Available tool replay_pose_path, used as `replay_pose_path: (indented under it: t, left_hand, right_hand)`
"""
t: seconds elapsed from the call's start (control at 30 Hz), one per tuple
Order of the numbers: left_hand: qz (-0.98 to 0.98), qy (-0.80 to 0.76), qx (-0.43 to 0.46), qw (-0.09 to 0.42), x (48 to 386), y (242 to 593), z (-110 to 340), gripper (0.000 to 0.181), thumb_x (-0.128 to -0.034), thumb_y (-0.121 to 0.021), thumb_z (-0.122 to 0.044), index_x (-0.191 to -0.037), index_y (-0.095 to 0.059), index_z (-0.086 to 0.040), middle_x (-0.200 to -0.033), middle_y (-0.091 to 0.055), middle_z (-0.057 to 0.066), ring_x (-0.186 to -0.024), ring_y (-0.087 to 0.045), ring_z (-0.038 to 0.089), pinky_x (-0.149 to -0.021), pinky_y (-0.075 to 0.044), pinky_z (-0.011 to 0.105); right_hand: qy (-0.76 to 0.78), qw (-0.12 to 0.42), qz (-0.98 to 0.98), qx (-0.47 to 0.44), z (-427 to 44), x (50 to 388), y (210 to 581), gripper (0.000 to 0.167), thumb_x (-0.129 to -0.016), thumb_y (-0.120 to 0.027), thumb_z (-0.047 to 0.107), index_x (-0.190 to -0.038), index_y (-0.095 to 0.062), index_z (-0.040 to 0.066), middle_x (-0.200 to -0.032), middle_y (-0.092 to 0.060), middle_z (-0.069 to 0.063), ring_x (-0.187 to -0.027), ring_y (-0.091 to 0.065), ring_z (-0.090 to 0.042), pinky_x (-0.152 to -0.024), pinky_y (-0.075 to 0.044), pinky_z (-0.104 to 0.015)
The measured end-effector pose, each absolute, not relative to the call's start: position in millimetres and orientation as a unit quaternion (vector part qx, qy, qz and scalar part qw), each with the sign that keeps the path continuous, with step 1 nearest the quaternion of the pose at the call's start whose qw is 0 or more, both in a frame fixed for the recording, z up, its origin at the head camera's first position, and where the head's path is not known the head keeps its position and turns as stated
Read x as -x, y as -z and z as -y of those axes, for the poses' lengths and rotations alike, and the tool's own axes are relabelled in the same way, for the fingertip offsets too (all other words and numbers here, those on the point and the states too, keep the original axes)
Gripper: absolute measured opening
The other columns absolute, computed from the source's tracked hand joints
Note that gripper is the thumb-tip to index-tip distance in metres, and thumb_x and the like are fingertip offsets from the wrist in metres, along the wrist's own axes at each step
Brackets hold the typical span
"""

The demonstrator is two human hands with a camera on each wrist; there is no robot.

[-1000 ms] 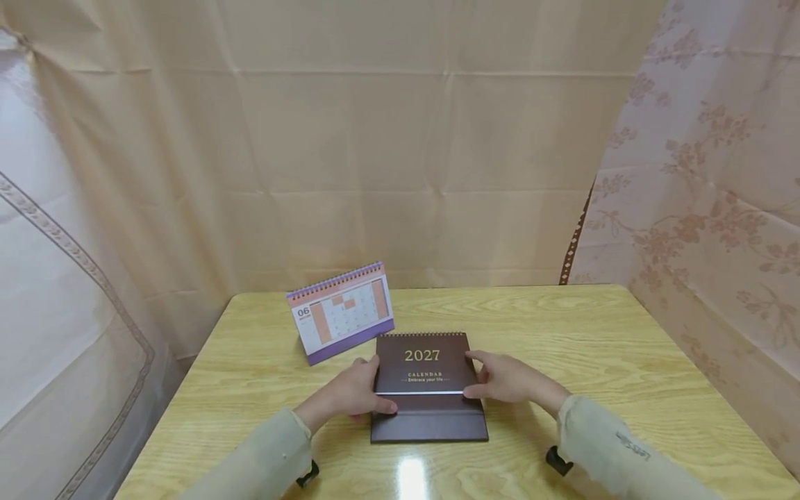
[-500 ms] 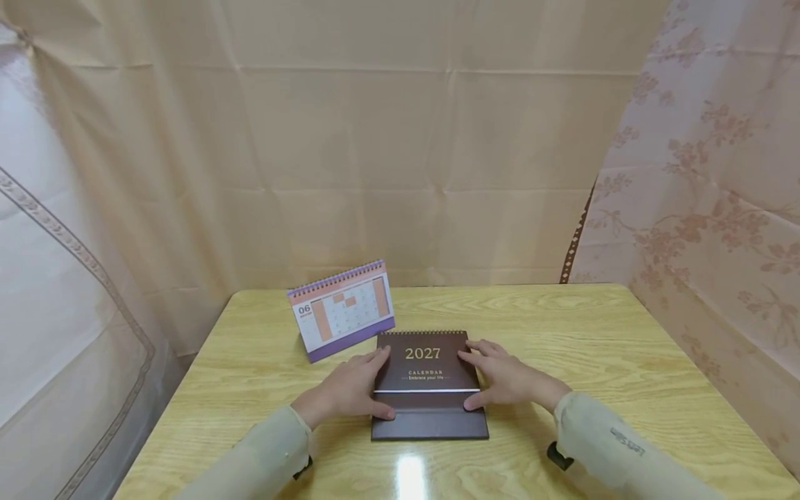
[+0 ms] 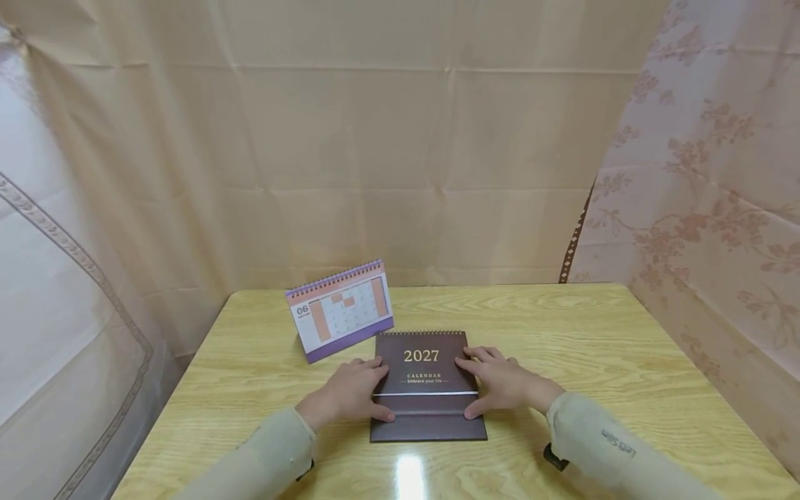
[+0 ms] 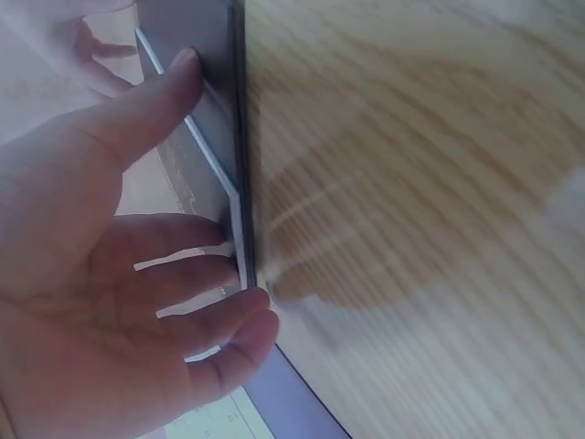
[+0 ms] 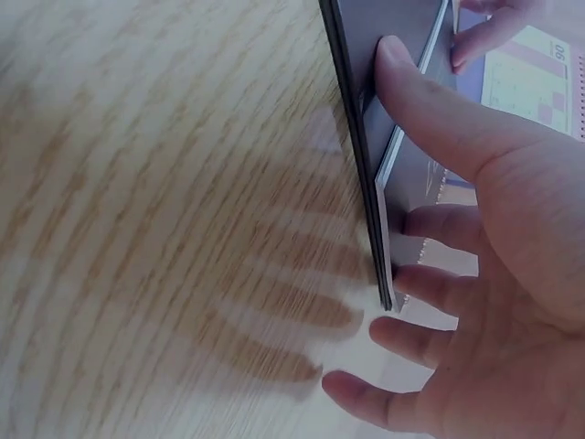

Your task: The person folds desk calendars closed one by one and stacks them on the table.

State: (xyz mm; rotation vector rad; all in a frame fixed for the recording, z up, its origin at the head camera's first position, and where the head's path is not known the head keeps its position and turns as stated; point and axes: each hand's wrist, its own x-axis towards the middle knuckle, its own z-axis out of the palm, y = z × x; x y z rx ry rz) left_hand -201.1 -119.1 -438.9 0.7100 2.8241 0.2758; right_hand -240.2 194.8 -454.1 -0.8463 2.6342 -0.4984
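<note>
A dark brown desk calendar (image 3: pixel 421 364) marked 2027 lies folded flat on the table, its spiral binding along the far edge and its base panel (image 3: pixel 431 428) toward me. At its left side rests my left hand (image 3: pixel 346 392), fingertips on the cover and thumb on the lower part. My right hand (image 3: pixel 505 380) mirrors this on the right, its thumb (image 5: pixel 411 78) pressing the panel below the pale page edge. In both wrist views the fingers are spread and fairly straight, some touching the cover and others beyond its edge. Neither hand curls round the calendar.
A second desk calendar (image 3: pixel 342 312), white and orange with a purple base, stands tented at the back left, close to the brown one. The wood-grain table (image 3: pixel 544 316) ends at a beige curtain (image 3: pixel 400 173); patterned cloth (image 3: pixel 719 208) hangs on the right.
Both hands have shifted from the brown calendar's side edges to its top surface, with fingertips now on the cover. The right thumb has slid nearer to me. The calendar stays in about the same place.
</note>
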Motion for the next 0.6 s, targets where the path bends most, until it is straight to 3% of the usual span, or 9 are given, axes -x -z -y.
replay_pose_path:
  t: [0.17,0.6]
  left_hand:
    - [-0.963,-0.078,-0.230,0.118,199.8,436.0,113.8,0.090,-0.0817,-0.079,-0.057,-0.143,-0.053,0.003,-0.151,-0.046,0.023,-0.132,-0.049,0.042,-0.107,-0.042,0.053]
    - [-0.964,-0.077,-0.221,0.127,198.6,437.1,113.9,0.090,-0.0834,-0.077,-0.058,-0.146,-0.051,0.000,-0.154,-0.043,0.021,-0.135,-0.047,0.040,-0.108,-0.041,0.053]
  right_hand:
    - [0.170,0.162,-0.927,0.293,-192.3,239.4,450.0,0.100,-0.075,-0.086,0.051,-0.152,-0.044,0.004,-0.161,-0.028,-0.023,-0.142,-0.026,-0.056,-0.103,-0.027,-0.077]
    - [0.126,0.141,-0.932,0.308,-182.7,239.9,444.0,0.098,-0.070,-0.091,0.049,-0.145,-0.052,-0.001,-0.153,-0.040,-0.026,-0.135,-0.040,-0.050,-0.102,-0.039,-0.068]
